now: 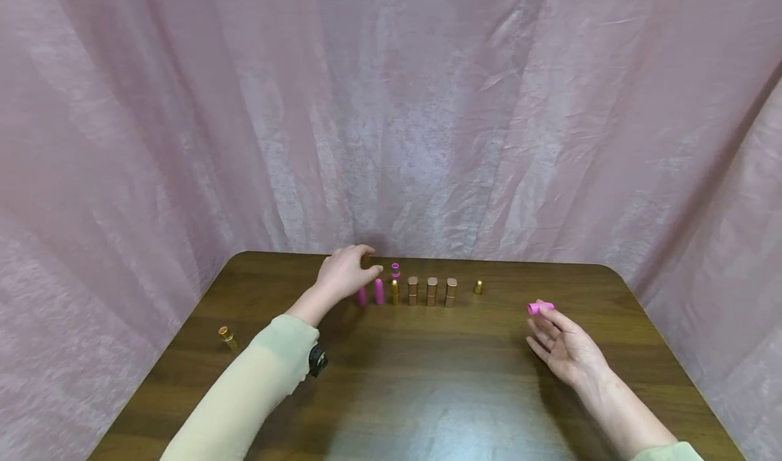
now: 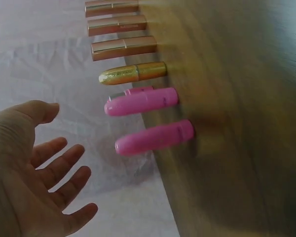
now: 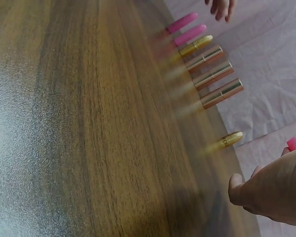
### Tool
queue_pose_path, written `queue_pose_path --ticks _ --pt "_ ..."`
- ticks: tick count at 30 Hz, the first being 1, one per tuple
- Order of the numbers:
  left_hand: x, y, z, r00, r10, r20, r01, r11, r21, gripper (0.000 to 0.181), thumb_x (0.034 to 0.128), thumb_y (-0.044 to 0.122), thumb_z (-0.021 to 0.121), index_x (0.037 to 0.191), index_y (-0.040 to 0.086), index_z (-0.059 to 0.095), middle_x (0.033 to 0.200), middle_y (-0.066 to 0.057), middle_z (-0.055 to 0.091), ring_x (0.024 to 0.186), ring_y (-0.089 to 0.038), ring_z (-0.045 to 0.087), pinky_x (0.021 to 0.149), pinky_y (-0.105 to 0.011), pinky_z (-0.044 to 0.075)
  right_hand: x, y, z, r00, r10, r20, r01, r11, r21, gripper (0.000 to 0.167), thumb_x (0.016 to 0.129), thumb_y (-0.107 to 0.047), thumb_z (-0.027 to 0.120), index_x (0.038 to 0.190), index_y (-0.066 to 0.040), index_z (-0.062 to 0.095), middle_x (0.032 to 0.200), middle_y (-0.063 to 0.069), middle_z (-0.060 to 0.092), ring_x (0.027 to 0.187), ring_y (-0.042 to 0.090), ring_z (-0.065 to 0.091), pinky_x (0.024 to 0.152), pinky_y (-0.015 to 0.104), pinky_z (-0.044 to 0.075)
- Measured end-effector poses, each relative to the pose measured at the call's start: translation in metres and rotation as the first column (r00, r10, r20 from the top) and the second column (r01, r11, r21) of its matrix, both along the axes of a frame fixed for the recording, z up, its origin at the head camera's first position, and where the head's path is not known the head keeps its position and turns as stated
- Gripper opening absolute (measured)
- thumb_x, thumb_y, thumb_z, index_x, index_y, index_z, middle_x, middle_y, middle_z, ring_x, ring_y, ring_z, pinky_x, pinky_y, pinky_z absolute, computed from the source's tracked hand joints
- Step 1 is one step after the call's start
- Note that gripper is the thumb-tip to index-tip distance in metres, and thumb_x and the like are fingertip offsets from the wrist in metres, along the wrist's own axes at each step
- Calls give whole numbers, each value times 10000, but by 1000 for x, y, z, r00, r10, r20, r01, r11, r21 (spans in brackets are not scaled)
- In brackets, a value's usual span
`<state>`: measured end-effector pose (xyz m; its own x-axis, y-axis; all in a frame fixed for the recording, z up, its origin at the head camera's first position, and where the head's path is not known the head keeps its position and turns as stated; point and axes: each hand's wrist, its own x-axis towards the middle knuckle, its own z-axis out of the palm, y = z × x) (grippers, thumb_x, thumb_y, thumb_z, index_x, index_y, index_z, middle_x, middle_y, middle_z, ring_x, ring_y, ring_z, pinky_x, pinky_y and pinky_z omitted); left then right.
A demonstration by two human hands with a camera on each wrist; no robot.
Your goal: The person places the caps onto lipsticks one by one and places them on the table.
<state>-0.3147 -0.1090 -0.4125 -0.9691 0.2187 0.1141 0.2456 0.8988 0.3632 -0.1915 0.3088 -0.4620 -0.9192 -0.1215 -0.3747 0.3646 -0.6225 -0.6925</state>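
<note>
My left hand [image 1: 348,271] hovers with spread fingers and nothing in them, just above and behind two upright pink lipsticks [image 2: 155,138]. At the right, my right hand [image 1: 565,349] pinches a pink lipstick cap [image 1: 541,307], its hollow end turned left. Behind the row stands an uncapped pink lipstick base [image 1: 395,269], mostly hidden in the left wrist view. A gold lipstick [image 2: 133,73] is upright beside the pink pair, followed by several rose-gold square lipsticks [image 3: 222,94].
A small gold lipstick cap [image 1: 478,287] stands apart, right of the row. Toward the table's left edge is an uncapped gold lipstick base [image 1: 228,337]. Pink curtains [image 1: 415,121] hang behind the brown wooden table [image 1: 415,379].
</note>
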Motion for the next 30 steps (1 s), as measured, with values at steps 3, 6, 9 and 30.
queue_pose_path --ticks 3,6,9,30 --pt "-19 12 -6 999 14 35 -12 999 -53 534 949 490 641 1387 186 627 1298 -30 668 1196 -315 592 931 -504 492 1 -2 -2 1000 -11 2 11 1000 16 217 1065 -261 553 966 -280 744 1020 -124 745 1088 60 622 1206 406 184" --pt "-31 23 -10 994 43 101 -32 994 -102 547 950 496 642 1397 181 619 1212 -16 711 1178 -322 597 923 -501 495 2 -4 -3 1000 -20 2 20 1000 20 213 1067 -255 549 969 -279 737 1036 -120 742 1103 61 609 1218 412 173" --pt "-37 31 -14 981 73 179 -47 989 -142 558 953 508 643 1404 180 611 1119 -12 742 1174 -328 595 956 -510 474 3 -7 -5 1000 -28 -5 28 999 25 210 1067 -247 552 975 -277 739 1050 -115 741 1110 62 605 1225 421 170" --pt "-65 71 -30 973 92 212 -33 963 -269 156 860 303 770 807 196 670 872 35 666 982 -297 625 992 -528 423 5 -4 -5 997 -75 -18 76 994 82 225 1063 -203 548 986 -286 743 1032 -112 736 1122 86 604 1214 434 200"
